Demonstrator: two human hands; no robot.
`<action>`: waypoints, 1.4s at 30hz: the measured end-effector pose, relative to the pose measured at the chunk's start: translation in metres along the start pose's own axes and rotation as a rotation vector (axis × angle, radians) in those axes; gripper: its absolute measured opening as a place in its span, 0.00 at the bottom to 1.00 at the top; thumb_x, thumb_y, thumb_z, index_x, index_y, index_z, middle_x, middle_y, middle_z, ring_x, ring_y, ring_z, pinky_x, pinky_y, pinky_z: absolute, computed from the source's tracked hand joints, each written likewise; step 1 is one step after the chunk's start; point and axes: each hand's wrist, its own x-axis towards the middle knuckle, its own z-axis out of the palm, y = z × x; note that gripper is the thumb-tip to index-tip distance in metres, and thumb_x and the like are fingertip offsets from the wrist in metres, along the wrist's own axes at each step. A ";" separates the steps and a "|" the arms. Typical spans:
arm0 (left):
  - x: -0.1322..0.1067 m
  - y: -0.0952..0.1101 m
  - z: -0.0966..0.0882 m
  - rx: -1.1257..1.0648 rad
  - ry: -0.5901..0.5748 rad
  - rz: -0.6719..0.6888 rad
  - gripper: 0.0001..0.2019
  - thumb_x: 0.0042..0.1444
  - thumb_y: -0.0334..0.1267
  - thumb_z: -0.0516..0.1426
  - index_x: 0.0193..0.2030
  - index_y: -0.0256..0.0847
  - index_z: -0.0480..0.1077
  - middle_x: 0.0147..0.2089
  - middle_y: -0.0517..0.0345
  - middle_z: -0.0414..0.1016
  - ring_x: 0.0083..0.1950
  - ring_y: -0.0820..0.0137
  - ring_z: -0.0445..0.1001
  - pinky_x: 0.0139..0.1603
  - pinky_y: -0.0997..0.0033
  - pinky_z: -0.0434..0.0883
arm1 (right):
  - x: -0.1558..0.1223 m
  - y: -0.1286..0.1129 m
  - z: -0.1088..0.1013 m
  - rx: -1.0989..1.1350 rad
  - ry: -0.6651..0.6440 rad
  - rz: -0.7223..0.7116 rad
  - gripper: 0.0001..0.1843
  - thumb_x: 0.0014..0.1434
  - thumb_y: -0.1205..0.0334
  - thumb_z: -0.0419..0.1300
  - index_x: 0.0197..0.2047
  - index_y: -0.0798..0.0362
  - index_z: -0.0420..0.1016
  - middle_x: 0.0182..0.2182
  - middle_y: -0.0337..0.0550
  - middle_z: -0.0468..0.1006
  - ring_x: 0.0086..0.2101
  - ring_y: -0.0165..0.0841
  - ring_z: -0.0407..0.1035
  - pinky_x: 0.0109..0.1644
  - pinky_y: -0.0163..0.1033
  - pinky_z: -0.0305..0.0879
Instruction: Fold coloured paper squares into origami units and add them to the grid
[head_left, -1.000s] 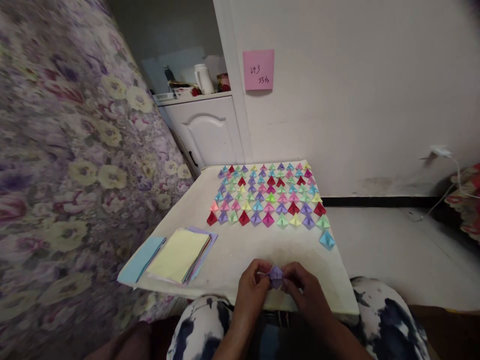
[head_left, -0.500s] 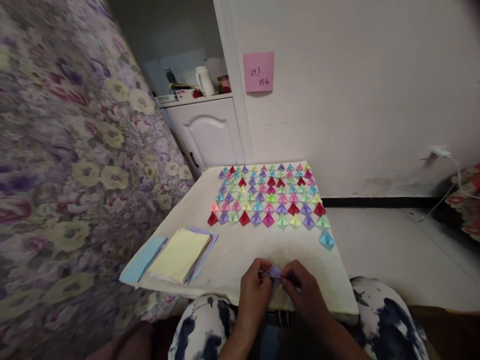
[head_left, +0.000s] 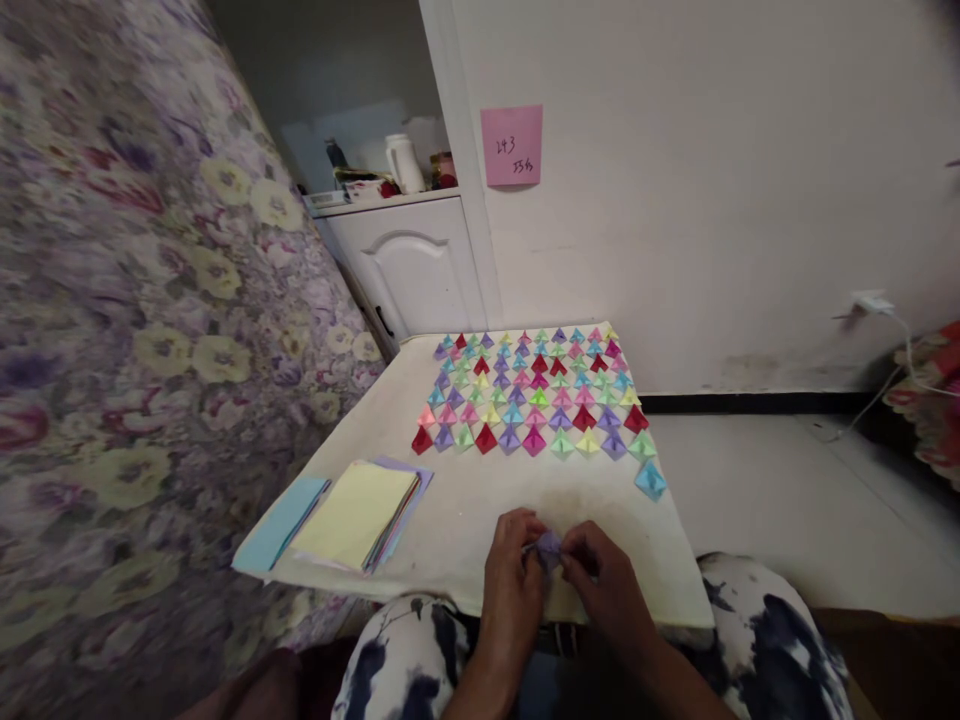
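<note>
Purple folded paper [head_left: 549, 545] sits between my left grip [head_left: 513, 578] and right grip [head_left: 606, 578], each nearly closed, pinching its sides.

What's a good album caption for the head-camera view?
Left hand and right hand hold purple paper before rows of colourful folded pieces on a table.

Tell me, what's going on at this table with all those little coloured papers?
A person is holding a small purple folded paper between the fingers of the left hand and right hand, near the close edge of the table. Beyond the hands lie rows of folded paper pieces in many colours, with one blue piece nearer the person, at the right. On the left sit a paper stack topped with yellow and some blue paper.
</note>
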 end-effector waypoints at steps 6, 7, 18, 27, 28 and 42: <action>0.000 0.007 -0.003 0.133 -0.051 0.019 0.15 0.47 0.21 0.45 0.33 0.41 0.67 0.43 0.53 0.66 0.47 0.67 0.67 0.47 0.67 0.65 | 0.000 0.002 0.001 0.016 -0.006 -0.005 0.03 0.53 0.69 0.54 0.30 0.52 0.64 0.27 0.37 0.68 0.29 0.31 0.64 0.33 0.34 0.60; 0.000 0.007 -0.003 0.149 -0.054 0.013 0.14 0.47 0.21 0.45 0.32 0.41 0.67 0.41 0.53 0.67 0.45 0.68 0.67 0.46 0.67 0.65 | 0.000 0.002 0.001 0.016 -0.005 -0.002 0.03 0.53 0.69 0.54 0.30 0.52 0.64 0.27 0.37 0.68 0.29 0.31 0.64 0.33 0.34 0.60; -0.002 0.005 -0.001 0.317 -0.096 0.010 0.08 0.49 0.26 0.49 0.32 0.41 0.65 0.34 0.57 0.68 0.37 0.69 0.68 0.38 0.71 0.65 | 0.002 -0.001 0.000 -0.020 -0.003 0.012 0.03 0.53 0.70 0.53 0.31 0.52 0.65 0.27 0.37 0.68 0.29 0.31 0.64 0.33 0.34 0.61; -0.003 0.007 0.002 0.362 -0.148 0.008 0.08 0.52 0.26 0.47 0.31 0.40 0.64 0.34 0.56 0.67 0.37 0.68 0.67 0.38 0.69 0.65 | 0.001 -0.005 0.003 -0.085 0.031 -0.055 0.02 0.55 0.66 0.54 0.34 0.52 0.65 0.30 0.38 0.67 0.26 0.29 0.62 0.30 0.33 0.60; -0.004 0.007 0.002 0.367 -0.147 0.006 0.08 0.52 0.27 0.47 0.31 0.40 0.64 0.34 0.56 0.67 0.37 0.68 0.67 0.38 0.69 0.65 | 0.001 -0.004 0.004 -0.082 0.032 -0.050 0.01 0.56 0.65 0.54 0.34 0.52 0.65 0.29 0.38 0.68 0.26 0.29 0.63 0.30 0.33 0.60; -0.003 0.003 0.003 0.447 -0.117 0.013 0.08 0.50 0.26 0.47 0.30 0.41 0.64 0.32 0.57 0.67 0.34 0.68 0.67 0.35 0.70 0.64 | -0.002 0.003 0.002 0.073 0.042 0.053 0.03 0.58 0.63 0.50 0.35 0.51 0.63 0.23 0.35 0.68 0.24 0.30 0.67 0.29 0.33 0.62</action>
